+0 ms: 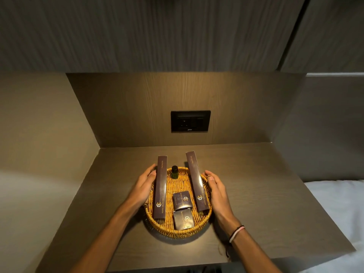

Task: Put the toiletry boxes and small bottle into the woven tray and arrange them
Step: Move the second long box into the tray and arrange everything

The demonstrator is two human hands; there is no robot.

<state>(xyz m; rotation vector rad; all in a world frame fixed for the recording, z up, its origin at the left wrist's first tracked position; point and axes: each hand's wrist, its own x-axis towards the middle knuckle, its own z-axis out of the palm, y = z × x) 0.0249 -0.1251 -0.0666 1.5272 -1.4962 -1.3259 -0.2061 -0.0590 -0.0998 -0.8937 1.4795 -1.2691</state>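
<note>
— The dark wood shelf (256, 203) has bare room all round the woven tray (157, 221)?
— Yes. Left hand (144, 187) and right hand (216, 186) flank its rim, fingers spread, holding nothing.
— Inside?
— Two long boxes (160, 186) reading "Dental Kit", two small boxes (182, 200), small bottle (174, 172) at the back

Golden woven tray (202, 220), dark brown boxes

Gold logos mark each long box (160, 187); inside the tray, a dark green bottle (174, 172).

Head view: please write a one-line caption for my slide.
Both hands, left hand and right hand, flank a woven tray holding two long boxes, two small boxes and a small bottle.
</note>
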